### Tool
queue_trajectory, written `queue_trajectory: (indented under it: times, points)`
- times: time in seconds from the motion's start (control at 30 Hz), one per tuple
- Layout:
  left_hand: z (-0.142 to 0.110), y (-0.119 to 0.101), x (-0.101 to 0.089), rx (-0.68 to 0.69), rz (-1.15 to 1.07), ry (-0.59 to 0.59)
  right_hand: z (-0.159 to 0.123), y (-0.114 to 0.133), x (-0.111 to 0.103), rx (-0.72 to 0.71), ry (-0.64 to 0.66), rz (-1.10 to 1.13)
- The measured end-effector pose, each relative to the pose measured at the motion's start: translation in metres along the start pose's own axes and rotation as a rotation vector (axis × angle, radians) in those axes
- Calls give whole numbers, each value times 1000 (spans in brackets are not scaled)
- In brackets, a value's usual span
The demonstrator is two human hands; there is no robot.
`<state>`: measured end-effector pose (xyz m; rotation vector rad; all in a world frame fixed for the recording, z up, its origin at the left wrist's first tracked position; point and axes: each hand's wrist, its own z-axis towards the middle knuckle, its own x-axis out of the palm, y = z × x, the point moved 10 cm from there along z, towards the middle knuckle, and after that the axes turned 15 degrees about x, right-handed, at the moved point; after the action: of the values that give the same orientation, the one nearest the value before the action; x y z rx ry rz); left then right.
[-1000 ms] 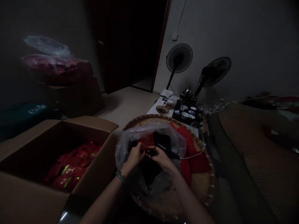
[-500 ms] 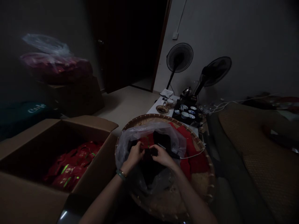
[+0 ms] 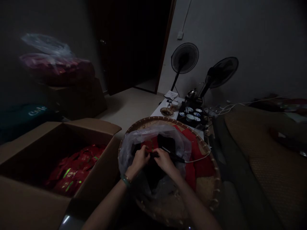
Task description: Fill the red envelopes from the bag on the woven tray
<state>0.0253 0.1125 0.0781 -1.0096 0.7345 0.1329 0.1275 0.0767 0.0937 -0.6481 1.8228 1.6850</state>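
Pouch (image 3: 150, 143), red, sits just beyond our left hand (image 3: 139, 159) and right hand (image 3: 164, 159); both curled, whether clamped on it we can't tell.

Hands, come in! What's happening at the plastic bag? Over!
Left hand, right hand close together over open plastic bag. Red packet beside them; grip too dark to tell. Corded black tool beside right hand.

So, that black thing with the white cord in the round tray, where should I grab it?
Probably by the dark body of the black thing, just short of where the white cord leaves it, coming from above and the right. It is long and slim, slants down toward that side, and the right hand is near its other end, which is hard to make out.
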Motion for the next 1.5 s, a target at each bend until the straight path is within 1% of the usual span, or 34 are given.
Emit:
queue_trajectory:
  times: [0.13, 0.23, 0.33, 0.4, 0.53, 0.57, 0.6, 0.7, 0.73, 0.83, 0.9, 0.97, 1.07, 1.2, 1.27, 1.33, 1.4, 1.5]
  points:
    - [-2, -1, 2, -8, 28, -5, -4, 10, 6, -35, 1, -271]
    - [-2, -5, 2, -1, 58, -21, -5, 13, 7, -28, -23, -417]
    - [-3, -9, 1, 2, 68, -31, -6, 14, 6, -2, -47, -415]
    - [-4, -11, -1, 6, 66, -46, -8, 16, 3, 10, -85, -395]
    - [-4, -12, -5, -19, 105, -52, -12, 17, -9, 24, -257, -432]
    - [-5, -12, -5, -26, 117, -46, -11, 13, -10, 43, -269, -419]
    - [-4, -12, -4, -27, 124, -39, -9, 8, -8, 64, -249, -387]
    - [-3, -16, 0, 9, 96, -31, 1, -9, 3, 110, -107, -260]
    - [-3, -18, 1, 26, 74, -30, 4, -13, 5, 111, -84, -228]
    - [-2, -21, 4, 51, 0, -29, 7, -15, 2, 93, -123, -185]
    - [-1, -20, 2, 48, -37, -46, 5, -9, 0, 46, -144, -162]
    - [-2, -17, -3, 30, -58, -92, 1, 1, 0, -15, -146, -149]
    - [-3, -8, -14, -10, -72, -183, -10, 14, -3, -73, -168, -182]
    - [-4, 1, -20, -52, -122, -255, -22, 20, -4, -75, -208, -352]
    - [-4, 2, -19, -55, -144, -259, -24, 17, -1, -46, -198, -452]
    - [-4, 1, -18, -45, -138, -248, -24, 14, 2, -22, -162, -505]
    - [-5, 1, -18, -38, -108, -238, -23, 13, 2, -17, -141, -501]
    - [-6, 3, -21, -47, -62, -231, -22, 15, -3, -13, -159, -460]
